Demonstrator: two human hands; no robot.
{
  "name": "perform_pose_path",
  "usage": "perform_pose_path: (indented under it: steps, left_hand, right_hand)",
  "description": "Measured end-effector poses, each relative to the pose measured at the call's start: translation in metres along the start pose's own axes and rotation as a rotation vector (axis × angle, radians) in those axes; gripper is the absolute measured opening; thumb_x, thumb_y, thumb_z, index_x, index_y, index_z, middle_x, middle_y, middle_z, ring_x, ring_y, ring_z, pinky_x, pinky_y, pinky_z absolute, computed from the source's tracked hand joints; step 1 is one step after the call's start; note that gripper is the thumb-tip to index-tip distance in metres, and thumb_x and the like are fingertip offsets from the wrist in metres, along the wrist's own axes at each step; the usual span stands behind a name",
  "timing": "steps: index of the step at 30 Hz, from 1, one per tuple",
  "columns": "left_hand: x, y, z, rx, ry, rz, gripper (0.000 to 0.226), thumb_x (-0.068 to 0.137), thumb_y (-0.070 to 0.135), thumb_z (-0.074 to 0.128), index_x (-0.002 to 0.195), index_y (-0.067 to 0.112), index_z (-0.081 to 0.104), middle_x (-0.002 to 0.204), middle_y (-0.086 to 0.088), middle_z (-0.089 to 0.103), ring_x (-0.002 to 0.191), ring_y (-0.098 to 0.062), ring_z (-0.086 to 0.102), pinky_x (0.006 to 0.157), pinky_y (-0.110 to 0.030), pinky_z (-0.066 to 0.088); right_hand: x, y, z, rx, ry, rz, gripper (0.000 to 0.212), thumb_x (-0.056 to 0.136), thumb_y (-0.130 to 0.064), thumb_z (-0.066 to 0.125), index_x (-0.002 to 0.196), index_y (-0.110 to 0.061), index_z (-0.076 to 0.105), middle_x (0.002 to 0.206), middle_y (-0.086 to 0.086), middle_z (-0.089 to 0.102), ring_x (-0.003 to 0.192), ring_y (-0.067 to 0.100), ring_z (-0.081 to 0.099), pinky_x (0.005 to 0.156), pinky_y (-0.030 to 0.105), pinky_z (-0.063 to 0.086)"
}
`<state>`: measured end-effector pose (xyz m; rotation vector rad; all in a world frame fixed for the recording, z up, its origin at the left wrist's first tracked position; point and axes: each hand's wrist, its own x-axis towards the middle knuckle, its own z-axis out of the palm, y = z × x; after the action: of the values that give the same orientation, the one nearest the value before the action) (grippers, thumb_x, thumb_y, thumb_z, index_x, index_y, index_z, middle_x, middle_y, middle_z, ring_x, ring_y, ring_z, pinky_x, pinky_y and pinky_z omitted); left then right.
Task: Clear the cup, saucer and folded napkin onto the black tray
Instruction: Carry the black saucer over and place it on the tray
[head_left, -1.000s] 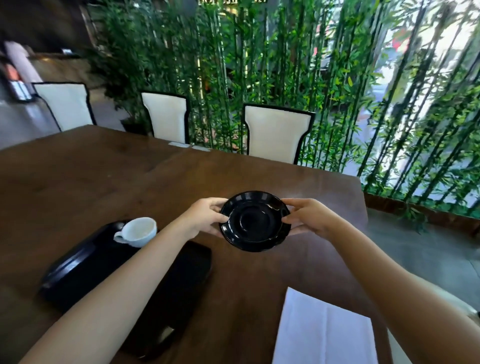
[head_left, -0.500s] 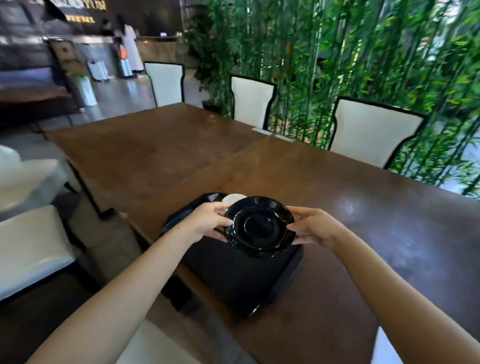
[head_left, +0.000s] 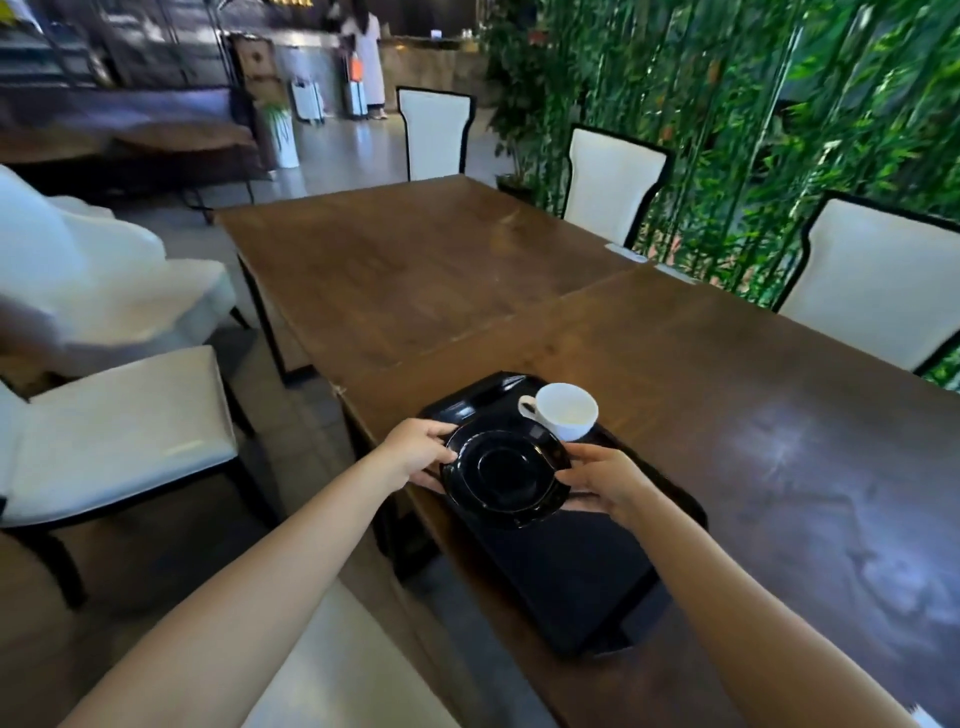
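Observation:
I hold a glossy black saucer (head_left: 506, 475) with both hands just above the far end of the black tray (head_left: 571, 577). My left hand (head_left: 415, 449) grips its left rim and my right hand (head_left: 605, 480) grips its right rim. A white cup (head_left: 563, 410) stands on the tray's far end, right behind the saucer, its handle pointing left. The tray lies along the near edge of the dark wooden table (head_left: 753, 415). A white corner at the bottom right edge (head_left: 930, 719) may be the folded napkin; I cannot tell.
White chairs stand behind the table (head_left: 608, 179) (head_left: 883, 280) and to my left (head_left: 114, 421). A bamboo screen (head_left: 753, 104) runs along the far right. A person in white (head_left: 366, 57) stands at a counter far back.
I carried the saucer left from over the bare table to above the tray, beside the cup. My view swung left, so the napkin slid out of sight.

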<state>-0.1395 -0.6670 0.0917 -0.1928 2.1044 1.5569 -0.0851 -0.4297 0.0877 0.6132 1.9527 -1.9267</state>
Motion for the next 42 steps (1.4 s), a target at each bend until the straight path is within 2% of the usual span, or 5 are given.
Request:
perform_pose_path:
  steps: [6, 11, 17, 27, 42]
  left_hand:
    - [0.042, -0.009, -0.004, 0.073, 0.07, -0.066, 0.054, 0.086, -0.006, 0.059, 0.134, 0.014, 0.05, 0.135, -0.014, 0.05, 0.095, -0.027, 0.062, 0.045, -0.03, 0.057]
    - [0.078, -0.019, 0.008, 0.121, 0.122, -0.114, 0.057, 0.087, -0.006, 0.059, 0.138, 0.016, 0.046, 0.143, -0.017, 0.043, 0.115, -0.036, 0.056, 0.047, -0.031, 0.059]
    - [0.107, -0.027, 0.023, 0.215, 0.132, -0.137, 0.057, 0.088, -0.005, 0.058, 0.139, 0.017, 0.045, 0.14, -0.017, 0.045, 0.111, -0.033, 0.059, 0.061, -0.036, 0.06]
    - [0.13, -0.032, 0.026, 0.367, 0.111, -0.128, 0.054, 0.087, -0.002, 0.059, 0.136, 0.02, 0.049, 0.131, -0.012, 0.055, 0.076, -0.02, 0.066, 0.053, -0.028, 0.059]
    - [0.121, -0.023, 0.021, 0.45, 0.051, -0.145, 0.058, 0.088, 0.005, 0.06, 0.141, 0.012, 0.039, 0.139, -0.013, 0.048, 0.101, -0.029, 0.064, 0.074, -0.035, 0.06]
  right_hand:
    - [0.051, 0.007, 0.008, 0.021, 0.021, 0.073, 0.037, 0.084, 0.013, 0.053, 0.112, -0.01, 0.064, 0.098, 0.011, 0.07, 0.081, 0.024, 0.07, 0.057, 0.035, 0.06]
    - [0.085, 0.015, 0.004, 0.045, 0.027, 0.119, 0.038, 0.085, 0.013, 0.053, 0.114, -0.01, 0.063, 0.101, 0.013, 0.07, 0.088, 0.028, 0.068, 0.07, 0.042, 0.058]
    - [0.11, 0.026, -0.004, 0.06, 0.042, 0.198, 0.04, 0.086, 0.014, 0.049, 0.115, -0.011, 0.063, 0.109, 0.014, 0.068, 0.097, 0.029, 0.067, 0.074, 0.043, 0.057]
    - [0.122, 0.031, -0.007, 0.107, 0.025, 0.268, 0.046, 0.087, 0.015, 0.046, 0.122, -0.012, 0.058, 0.109, 0.013, 0.065, 0.095, 0.028, 0.065, 0.061, 0.037, 0.058]
    - [0.122, 0.029, -0.002, -0.154, 0.019, 0.213, 0.058, 0.085, 0.011, 0.052, 0.136, -0.013, 0.044, 0.118, 0.011, 0.059, 0.104, 0.029, 0.062, 0.079, 0.039, 0.058]
